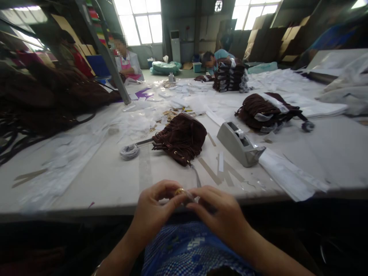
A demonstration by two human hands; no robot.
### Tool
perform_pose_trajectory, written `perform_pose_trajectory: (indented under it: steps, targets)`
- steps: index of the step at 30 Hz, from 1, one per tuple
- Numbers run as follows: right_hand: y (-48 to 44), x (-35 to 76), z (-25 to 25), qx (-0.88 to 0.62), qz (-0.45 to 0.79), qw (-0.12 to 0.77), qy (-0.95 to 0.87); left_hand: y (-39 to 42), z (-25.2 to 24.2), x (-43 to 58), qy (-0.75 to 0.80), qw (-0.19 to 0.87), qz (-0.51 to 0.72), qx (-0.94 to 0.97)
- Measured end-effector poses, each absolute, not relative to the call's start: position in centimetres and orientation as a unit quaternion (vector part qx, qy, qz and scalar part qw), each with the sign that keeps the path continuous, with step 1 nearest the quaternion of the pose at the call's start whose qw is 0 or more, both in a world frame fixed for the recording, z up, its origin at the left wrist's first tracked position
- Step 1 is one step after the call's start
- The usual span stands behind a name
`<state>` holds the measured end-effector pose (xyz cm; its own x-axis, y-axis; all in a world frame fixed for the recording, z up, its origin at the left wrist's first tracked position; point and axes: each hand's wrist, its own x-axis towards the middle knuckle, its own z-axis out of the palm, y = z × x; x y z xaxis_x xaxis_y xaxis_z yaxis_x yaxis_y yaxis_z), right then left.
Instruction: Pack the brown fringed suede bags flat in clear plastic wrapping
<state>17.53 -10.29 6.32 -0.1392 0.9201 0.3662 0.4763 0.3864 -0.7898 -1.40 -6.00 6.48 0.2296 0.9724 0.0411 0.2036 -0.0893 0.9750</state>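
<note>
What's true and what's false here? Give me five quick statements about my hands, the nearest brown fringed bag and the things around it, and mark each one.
1. The left hand pinches a small gold-coloured piece. True.
2. The right hand lies flat on the nearest fringed bag. False: the right hand is close to the left hand, on the near side of the bag.
3. A pale coil lies to the left of that bag. True.
4. The grey tape dispenser stands left of that bag. False: the dispenser stands to its right.
5. The tall brown stack is farther away than the dispenser. True.
</note>
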Motion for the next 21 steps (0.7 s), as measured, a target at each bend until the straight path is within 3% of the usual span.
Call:
perform_pose_trajectory:
  steps: [9,13,21]
  targets:
    - [-14.7,20.1,3.1,-0.571,0.344,0.422,-0.615,-8.4,1.8,1.5,0.421,0.688,0.329,0.49]
    - [-14.9,20.8,2.8,-0.578,0.361,0.439,-0.585,-7.8,1.0,1.8,0.45,0.695,0.358,0.432]
    - [-14.4,21.2,3.4,-0.529,0.359,0.388,-0.664,-6.5,0.5,2.5,0.421,0.681,0.252,0.544]
